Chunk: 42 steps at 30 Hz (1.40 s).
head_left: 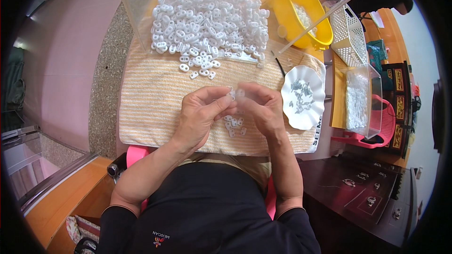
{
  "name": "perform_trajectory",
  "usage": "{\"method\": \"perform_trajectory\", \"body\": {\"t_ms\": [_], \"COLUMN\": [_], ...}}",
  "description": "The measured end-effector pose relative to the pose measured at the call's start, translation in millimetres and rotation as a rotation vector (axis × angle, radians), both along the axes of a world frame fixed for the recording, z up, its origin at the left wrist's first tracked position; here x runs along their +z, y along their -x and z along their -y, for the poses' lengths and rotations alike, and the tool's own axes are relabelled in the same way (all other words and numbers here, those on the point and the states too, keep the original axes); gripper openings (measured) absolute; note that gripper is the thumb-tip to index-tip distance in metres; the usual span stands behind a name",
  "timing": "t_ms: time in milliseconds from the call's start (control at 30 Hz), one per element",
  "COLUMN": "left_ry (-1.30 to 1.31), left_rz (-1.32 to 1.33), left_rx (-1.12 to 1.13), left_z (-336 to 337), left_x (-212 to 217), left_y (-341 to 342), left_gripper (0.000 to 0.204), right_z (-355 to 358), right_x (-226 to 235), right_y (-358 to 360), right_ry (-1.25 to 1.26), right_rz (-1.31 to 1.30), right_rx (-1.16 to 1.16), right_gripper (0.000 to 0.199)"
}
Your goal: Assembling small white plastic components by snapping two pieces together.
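White plastic pieces are pinched between my fingertips: my left hand (pixel 200 113) and right hand (pixel 263 108) meet above the striped towel (pixel 146 99), each grip narrow around a small white piece (pixel 234 94). A few finished ones (pixel 234 126) lie beneath, while the loose heap (pixel 207 14) sits just ahead for easy reaching.

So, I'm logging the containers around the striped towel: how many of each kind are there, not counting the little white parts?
Yellow bowl: 1
White scalloped dish: 1
White perforated basket: 1
Pink basket: 1
Clear plastic boxes: 2, the other behind the white parts
Total: 6
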<state>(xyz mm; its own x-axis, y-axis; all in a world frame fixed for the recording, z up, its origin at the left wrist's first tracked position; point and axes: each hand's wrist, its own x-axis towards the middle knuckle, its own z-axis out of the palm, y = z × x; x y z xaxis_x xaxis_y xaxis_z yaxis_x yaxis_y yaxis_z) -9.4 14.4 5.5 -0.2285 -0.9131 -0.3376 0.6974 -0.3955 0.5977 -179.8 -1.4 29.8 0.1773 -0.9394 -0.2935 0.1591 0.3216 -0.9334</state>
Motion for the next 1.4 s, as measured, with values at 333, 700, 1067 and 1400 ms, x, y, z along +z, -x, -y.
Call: {"method": "perform_trajectory", "body": {"t_ms": [333,700,1067,1400], "left_ry": [0.000,0.004,0.010,0.004], "left_rz": [0.043,0.083,0.103,0.123], "left_rx": [-0.032,-0.064,-0.072,-0.083], "left_z": [1.1,2.1,1.8,2.7], "left_x": [0.0,3.2,1.3,4.4], "left_y": [-1.6,-2.3,-2.2,-2.2], "left_gripper": [0.016,0.018,0.017,0.017], "right_z": [1.4,0.7,1.7,1.8], "right_x": [-7.2,-3.1,-8.4,-5.3], "right_y": [8.9,9.3,11.7,11.5], "right_ry": [0.062,0.013,0.019,-0.002], "right_rz": [-0.072,0.013,0.059,0.054], "right_rx": [0.055,0.073,0.086,0.096], "right_gripper": [0.033,0.031,0.032,0.035]}}
